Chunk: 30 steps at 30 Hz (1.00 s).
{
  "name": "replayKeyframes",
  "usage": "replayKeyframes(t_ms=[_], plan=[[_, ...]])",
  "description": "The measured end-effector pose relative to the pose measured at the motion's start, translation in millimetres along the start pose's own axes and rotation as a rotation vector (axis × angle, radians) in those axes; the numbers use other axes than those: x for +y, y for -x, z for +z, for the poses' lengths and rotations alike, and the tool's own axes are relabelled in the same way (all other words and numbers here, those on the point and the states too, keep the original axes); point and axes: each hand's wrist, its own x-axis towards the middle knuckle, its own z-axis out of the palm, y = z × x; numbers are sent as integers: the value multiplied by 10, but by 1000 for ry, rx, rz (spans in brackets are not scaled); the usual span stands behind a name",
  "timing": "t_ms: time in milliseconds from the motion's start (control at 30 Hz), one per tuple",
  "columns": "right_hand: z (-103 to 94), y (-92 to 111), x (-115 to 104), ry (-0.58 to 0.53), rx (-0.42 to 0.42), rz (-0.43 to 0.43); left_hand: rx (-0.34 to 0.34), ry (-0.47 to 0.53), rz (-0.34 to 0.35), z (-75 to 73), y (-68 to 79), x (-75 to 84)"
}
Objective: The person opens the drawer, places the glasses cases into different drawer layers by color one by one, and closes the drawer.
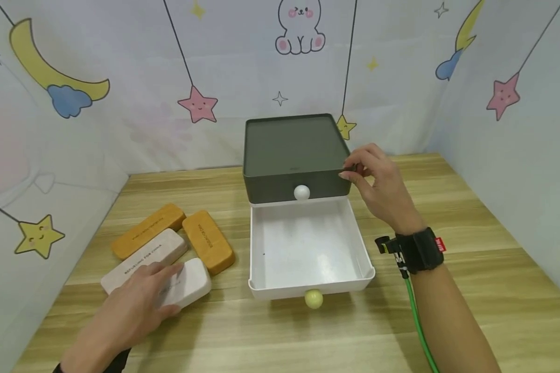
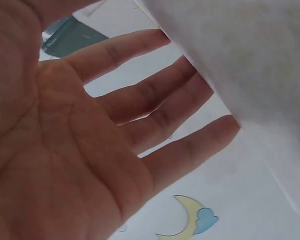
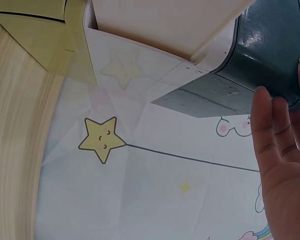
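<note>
A drawer box with a dark green top (image 1: 294, 145) stands mid-table; its upper drawer front bears a white knob (image 1: 301, 192). Below it, a white drawer (image 1: 311, 287) with a pale yellow knob (image 1: 313, 299) is pulled out and holds nothing. My right hand (image 1: 378, 184) pinches the box's front right corner between thumb and fingertips; the right wrist view also shows these fingers at the dark corner (image 3: 270, 55). On the left, my left hand (image 1: 137, 300) grips a white block (image 1: 191, 284), thumb at its near side. Fingertips meet that block's edge (image 2: 250, 65) in the left wrist view.
Another white block (image 1: 144, 254), printed with dark letters, lies beyond the left hand. Two orange-brown blocks, one at the back (image 1: 149, 230) and one nearer the drawer (image 1: 208, 242), lie beside it. Printed cloth walls (image 1: 242, 77) enclose the wooden table (image 1: 242, 336).
</note>
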Motion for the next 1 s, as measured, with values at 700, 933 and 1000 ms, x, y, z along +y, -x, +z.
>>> replayKeyframes(t_ms=[700,933,1000], plan=[[30,55,-11,13,3,-3,136,-46,244,-551,-36,593],[6,33,-23,18,3,-6,172,-53,318,-604,-71,695],[-3,24,-26,19,3,-5,177,-63,329,-638,-90,730]])
